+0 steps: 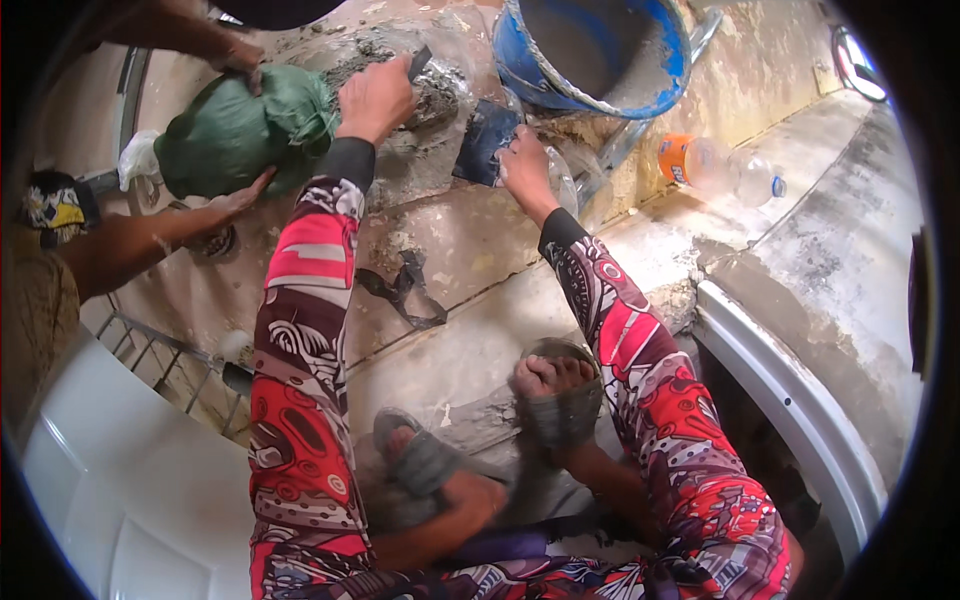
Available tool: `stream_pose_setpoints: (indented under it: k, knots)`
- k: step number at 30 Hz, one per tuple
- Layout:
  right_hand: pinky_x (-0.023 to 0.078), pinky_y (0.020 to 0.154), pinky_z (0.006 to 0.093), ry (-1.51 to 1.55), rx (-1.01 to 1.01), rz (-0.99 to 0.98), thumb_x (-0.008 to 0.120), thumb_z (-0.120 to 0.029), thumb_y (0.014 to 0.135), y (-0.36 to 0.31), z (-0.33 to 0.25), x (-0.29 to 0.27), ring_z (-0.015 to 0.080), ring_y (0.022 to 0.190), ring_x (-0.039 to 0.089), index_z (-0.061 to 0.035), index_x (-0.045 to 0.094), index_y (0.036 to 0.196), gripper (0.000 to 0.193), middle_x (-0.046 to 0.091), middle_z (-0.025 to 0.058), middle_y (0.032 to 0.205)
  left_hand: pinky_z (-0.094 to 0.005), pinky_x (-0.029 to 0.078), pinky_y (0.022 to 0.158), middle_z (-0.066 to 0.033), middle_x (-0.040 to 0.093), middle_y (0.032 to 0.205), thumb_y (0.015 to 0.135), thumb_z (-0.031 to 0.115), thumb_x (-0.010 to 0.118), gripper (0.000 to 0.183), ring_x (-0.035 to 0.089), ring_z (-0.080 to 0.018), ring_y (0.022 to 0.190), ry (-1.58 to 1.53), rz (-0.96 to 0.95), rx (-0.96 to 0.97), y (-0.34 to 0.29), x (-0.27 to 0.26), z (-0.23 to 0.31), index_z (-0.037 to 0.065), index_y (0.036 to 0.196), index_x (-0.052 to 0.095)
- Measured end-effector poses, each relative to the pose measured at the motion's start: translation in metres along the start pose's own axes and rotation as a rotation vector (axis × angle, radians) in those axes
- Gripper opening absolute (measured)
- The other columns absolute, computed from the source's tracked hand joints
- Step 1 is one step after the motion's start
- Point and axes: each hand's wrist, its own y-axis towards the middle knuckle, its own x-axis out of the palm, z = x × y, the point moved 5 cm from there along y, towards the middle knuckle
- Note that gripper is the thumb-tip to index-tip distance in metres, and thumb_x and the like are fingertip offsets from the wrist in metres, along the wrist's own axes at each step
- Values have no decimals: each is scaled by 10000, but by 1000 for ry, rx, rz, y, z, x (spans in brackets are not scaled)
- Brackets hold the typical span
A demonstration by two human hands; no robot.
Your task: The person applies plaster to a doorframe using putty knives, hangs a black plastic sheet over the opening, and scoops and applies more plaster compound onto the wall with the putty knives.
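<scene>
My left hand (375,100) is closed around a dark-handled tool (419,63). The tool's end sticks out past my fist, and its working part is hidden. Beside that hand lies a heap of wet grey mortar (437,98) on the floor. In my right hand (525,165) I grip a flat, dark, squarish plate (479,142) by its edge, just right of the mortar. Left of my left hand, another person's two hands (240,195) hold a bulging green sack (225,135), its gathered neck toward the mortar.
A blue bucket (520,72) smeared with grey stands beyond my right hand. Clear plastic bottles, one with an orange label (675,158), lie by the wall. A dark strip (405,295) lies on the floor. White panels (790,400) flank both sides; a metal rack (170,350) is at left.
</scene>
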Motion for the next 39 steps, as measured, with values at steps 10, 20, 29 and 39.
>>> stream_pose_setpoints:
  k: [10,20,29,39]
  knots:
    - [546,477,339,323,105,-85,551,15,846,18,32,39,206,759,608,-24,483,1222,384,553,90,938,-532,504,741,-199,676,833,805,139,533,192,657,-422,846,55,-22,139,-14,38,12,116,985,593]
    - [502,447,324,546,207,-85,521,15,845,14,18,60,161,694,564,-77,504,1206,373,501,35,840,-488,528,829,-194,695,961,825,204,538,302,660,-398,937,61,-179,116,-7,40,-4,151,1090,671]
    - [472,620,331,612,126,-100,608,-14,766,30,56,61,200,712,564,2,540,1179,419,567,71,812,-483,528,867,-207,692,1014,825,231,545,348,659,-398,973,-31,-233,33,-4,63,23,159,1141,674]
    - [485,498,325,750,267,-242,413,-68,939,26,30,41,148,631,538,-158,493,1137,232,543,29,859,-505,500,848,-227,673,998,843,217,522,353,637,-427,958,-306,-248,-36,-30,71,15,176,1172,646]
